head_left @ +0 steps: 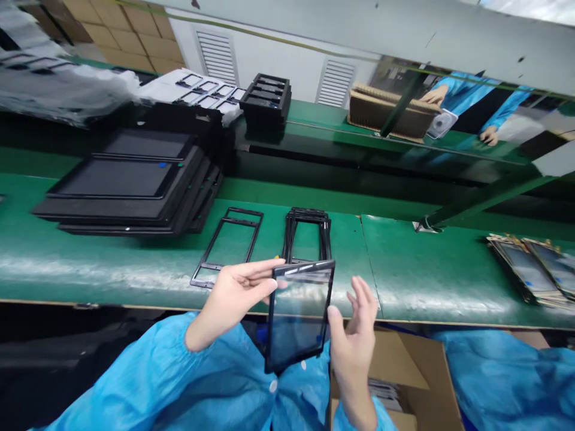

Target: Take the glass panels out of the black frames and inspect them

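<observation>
Head camera: the left hand (pixel 236 297) grasps a black-framed clear panel (pixel 299 317) near its upper left corner, pinched between thumb and fingers. The panel is held tilted in front of the person's blue coat (pixel 153 365), at the near edge of the green counter (pixel 431 263). The right hand (pixel 357 341) has its fingers released and loosely spread at the panel's right edge (whether the thumb touches that edge, I cannot tell). Just beyond the panel, a pile of slim black frames (pixel 326 239) lies on the counter, with a single open frame (pixel 241 222) beside it on the left. Farther left, dark screens (pixel 117 178) lie on a stack of black trays (pixel 112 209). At the far right, more screens (pixel 523 269) sit in low stacks. Below the counter, near the right hand, is an open cardboard box (pixel 431 371). Across the way, a co-worker's hand (pixel 435 96) is at a brown carton (pixel 389 117) on the shelf (pixel 309 114)
</observation>
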`<action>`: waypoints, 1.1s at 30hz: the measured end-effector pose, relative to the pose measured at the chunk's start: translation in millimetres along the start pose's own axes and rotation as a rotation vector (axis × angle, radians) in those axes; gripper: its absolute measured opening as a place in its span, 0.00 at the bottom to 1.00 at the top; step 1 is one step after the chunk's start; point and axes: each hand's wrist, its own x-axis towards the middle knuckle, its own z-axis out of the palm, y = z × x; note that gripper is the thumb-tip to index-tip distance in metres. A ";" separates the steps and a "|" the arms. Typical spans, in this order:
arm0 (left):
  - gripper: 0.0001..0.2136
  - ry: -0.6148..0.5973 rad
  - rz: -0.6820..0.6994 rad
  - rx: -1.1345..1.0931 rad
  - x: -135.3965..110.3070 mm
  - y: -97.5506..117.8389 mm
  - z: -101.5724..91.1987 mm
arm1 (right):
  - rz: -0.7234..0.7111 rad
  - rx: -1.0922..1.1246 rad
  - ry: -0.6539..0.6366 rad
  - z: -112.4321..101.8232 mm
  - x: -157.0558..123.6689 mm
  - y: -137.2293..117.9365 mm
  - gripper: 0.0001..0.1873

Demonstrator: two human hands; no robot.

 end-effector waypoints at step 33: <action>0.24 -0.127 -0.006 0.181 -8.5 5.8 -6.3 | 0.497 0.322 -0.283 -41.8 39.1 7.2 0.27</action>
